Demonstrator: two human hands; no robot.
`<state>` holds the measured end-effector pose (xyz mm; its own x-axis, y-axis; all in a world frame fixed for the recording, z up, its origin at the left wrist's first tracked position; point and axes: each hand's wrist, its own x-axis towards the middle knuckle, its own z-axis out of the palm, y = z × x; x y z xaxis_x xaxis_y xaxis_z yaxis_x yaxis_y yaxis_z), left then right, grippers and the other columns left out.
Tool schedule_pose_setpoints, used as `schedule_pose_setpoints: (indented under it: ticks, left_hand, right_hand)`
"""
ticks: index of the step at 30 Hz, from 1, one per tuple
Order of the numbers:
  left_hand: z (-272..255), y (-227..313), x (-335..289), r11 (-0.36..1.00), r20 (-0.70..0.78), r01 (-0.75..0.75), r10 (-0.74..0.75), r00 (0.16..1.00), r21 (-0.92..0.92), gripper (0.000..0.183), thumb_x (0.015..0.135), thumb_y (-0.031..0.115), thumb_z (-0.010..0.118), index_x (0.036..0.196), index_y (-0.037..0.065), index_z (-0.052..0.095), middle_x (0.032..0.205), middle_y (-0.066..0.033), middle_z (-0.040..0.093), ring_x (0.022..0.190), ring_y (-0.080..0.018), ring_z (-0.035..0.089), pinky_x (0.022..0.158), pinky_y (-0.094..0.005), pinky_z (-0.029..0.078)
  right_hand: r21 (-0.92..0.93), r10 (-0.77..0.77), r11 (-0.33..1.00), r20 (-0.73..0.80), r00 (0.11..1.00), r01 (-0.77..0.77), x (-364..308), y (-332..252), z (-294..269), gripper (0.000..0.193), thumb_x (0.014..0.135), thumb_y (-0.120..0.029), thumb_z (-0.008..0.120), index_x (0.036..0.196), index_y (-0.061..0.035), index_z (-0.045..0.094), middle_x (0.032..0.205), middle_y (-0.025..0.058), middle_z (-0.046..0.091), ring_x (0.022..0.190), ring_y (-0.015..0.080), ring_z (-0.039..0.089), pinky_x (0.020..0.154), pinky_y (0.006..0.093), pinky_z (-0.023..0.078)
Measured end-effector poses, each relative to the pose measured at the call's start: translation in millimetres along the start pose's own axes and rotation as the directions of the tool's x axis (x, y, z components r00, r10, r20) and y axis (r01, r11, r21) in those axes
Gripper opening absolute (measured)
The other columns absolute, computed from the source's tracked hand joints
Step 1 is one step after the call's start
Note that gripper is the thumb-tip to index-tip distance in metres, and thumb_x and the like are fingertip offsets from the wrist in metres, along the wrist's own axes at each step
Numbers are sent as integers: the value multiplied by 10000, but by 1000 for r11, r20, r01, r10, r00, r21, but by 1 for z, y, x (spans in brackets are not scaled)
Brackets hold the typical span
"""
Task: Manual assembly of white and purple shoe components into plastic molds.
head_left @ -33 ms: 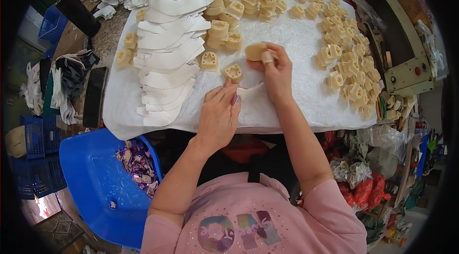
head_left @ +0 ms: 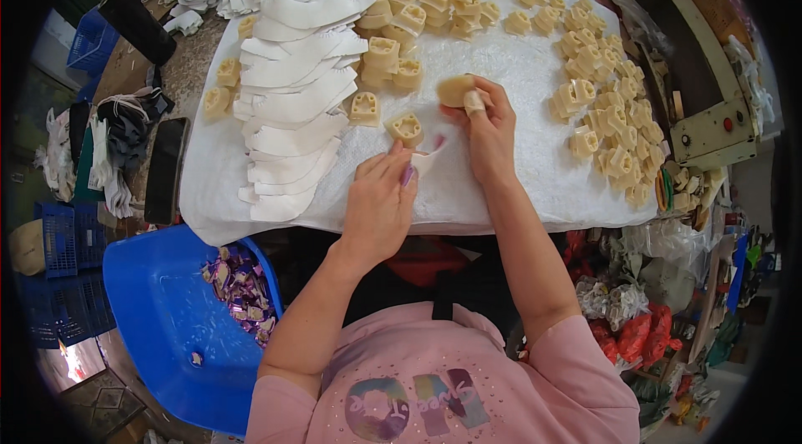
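My right hand (head_left: 491, 122) grips a smooth, cream-coloured moulded piece (head_left: 455, 91) between fingers and thumb. A beige wrap covers that thumb. My left hand (head_left: 380, 197) is closed on one end of a thin white strip (head_left: 424, 162), with something purple at its thumb tip. The strip's other end lifts toward my right hand, beside a blurred purple streak. Just beyond my left fingertips stands a cream moulded block with holes (head_left: 405, 130); a similar block (head_left: 365, 108) sits to its left. Overlapping curved white cut pieces (head_left: 288, 139) run in a column on the left.
The white-covered table (head_left: 501, 202) carries clusters of cream blocks (head_left: 430, 5) at the back and more (head_left: 618, 131) on the right. A blue tub (head_left: 180, 319) with purple scraps stands below left. A phone (head_left: 167, 168) and a machine (head_left: 710, 131) flank the table.
My right hand has shifted slightly right with the cream piece. The white strip's free end has lifted, and a purple streak shows beside it. My left hand has barely moved.
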<state>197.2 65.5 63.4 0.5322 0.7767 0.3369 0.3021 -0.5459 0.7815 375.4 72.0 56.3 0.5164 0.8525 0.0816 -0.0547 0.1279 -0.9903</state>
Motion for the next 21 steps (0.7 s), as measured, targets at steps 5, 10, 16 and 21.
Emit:
schedule_pose_setpoints:
  ticks: [5, 10, 16, 21]
  left_hand:
    - [-26, 14, -14, 859, 57, 436, -438, 897, -267, 275, 934, 134, 453, 993, -76, 621, 874, -158, 621, 798, -221, 582, 772, -286, 419]
    - [-19, 16, -34, 514, 61, 324, -463, 884, -795, 315, 949, 123, 464, 1160, -102, 525, 1117, -129, 588, 987, -168, 549, 872, -353, 433]
    - [-24, 38, -45, 235, 137, 263, -444, 886, -936, 339, 963, 113, 457, 1208, -118, 496, 1159, -158, 576, 1051, -172, 560, 919, -290, 435]
    - [-29, 43, -48, 226, 207, 295, -345, 916, -928, 376, 985, 130, 395, 1246, -138, 439, 1222, -175, 534, 1097, -185, 547, 955, -301, 430]
  right_hand:
    - [51, -52, 997, 29, 998, 50, -51, -39, -11, 293, 917, -72, 523, 1205, -21, 520, 1044, 82, 591, 943, 160, 585, 834, 258, 466]
    - [-47, -341, 928, 292, 894, 369, -97, -60, 2, 328, 826, 6, 627, 1143, -9, 543, 1054, 121, 587, 922, 210, 589, 776, 307, 479]
    - [-93, -648, 711, 299, 701, 697, -104, -38, 21, 380, 766, 57, 638, 1119, -59, 556, 1037, 150, 592, 885, 268, 583, 730, 335, 490]
    - [-79, -705, 660, 278, 652, 747, -106, -32, 19, 455, 712, 95, 646, 1123, -81, 563, 1048, 138, 599, 882, 289, 566, 726, 350, 485]
